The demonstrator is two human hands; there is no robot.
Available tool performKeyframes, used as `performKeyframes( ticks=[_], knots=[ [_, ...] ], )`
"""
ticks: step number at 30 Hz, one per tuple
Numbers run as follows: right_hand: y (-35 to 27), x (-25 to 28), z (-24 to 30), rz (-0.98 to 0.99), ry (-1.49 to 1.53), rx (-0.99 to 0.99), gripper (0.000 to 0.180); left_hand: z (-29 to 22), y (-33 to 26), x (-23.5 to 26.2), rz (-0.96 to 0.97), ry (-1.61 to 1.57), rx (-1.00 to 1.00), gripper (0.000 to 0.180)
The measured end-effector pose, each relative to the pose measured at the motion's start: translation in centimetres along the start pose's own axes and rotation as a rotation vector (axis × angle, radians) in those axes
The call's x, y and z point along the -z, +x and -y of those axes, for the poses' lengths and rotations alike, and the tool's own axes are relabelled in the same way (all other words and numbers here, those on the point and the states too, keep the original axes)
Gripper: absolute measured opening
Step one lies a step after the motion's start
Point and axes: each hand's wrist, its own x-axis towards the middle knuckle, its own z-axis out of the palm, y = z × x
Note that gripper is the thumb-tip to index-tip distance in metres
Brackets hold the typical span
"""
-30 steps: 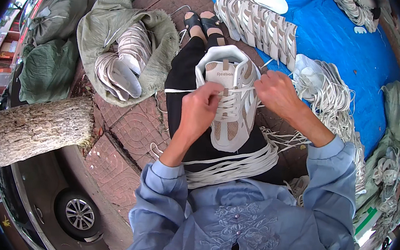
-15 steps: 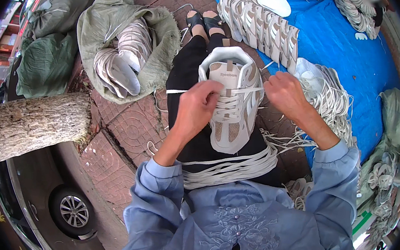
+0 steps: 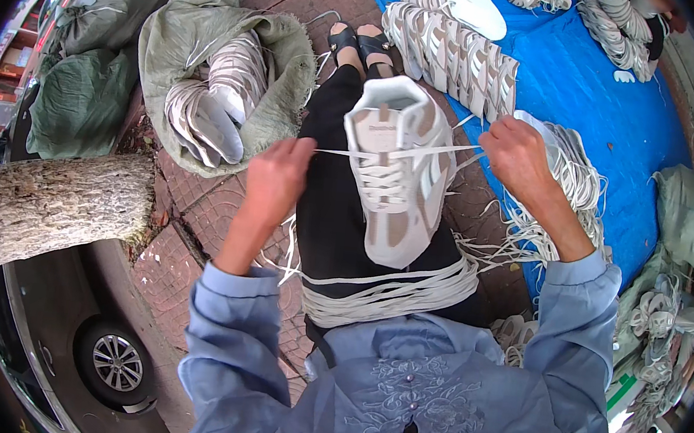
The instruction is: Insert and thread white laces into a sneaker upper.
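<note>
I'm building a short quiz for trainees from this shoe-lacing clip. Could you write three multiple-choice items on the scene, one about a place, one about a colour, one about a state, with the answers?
1. Where does the sneaker rest?
A. on the blue tarp
B. on the person's lap
C. on the tree trunk

2. What colour is the tarp under the row of finished sneakers?
A. blue
B. red
C. yellow

3. How is the white lace between the left hand and the right hand?
A. lying loose on the ground
B. pulled taut across the sneaker
C. rolled into a ball

Answers:
1 B: the sneaker lies on the dark trousers, sole down, toe toward the person.
2 A: the sheet at upper right is plainly blue.
3 B: each hand pinches one end, and the lace runs straight across the sneaker's top.
</note>
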Motion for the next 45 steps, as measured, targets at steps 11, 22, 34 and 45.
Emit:
performKeyframes(
  ticks=[11,22,34,45],
  knots=[
    [0.0,1.4,-1.4,-0.011,-0.158,0.029,0.006,-0.9,-0.8,1.4,0.052,0.325,0.062,0.009],
    [-5.8,-3.6,-2.5,-0.491,2.022,-0.952,0.027,-0.3,1.1,-1.4,-0.279,-1.876,0.867,0.023],
    [-4.3,-1.5,-2.8,-0.605,2.255,-0.777,0.032,-1.4,7.0,-5.7,0.243,-0.437,0.139,0.026],
    [-9.4,-1.4,-6.7,-0.950,2.093,-0.861,0.014,-1.4,5.4,-6.1,0.095,0.012,0.157,0.016]
  ],
)
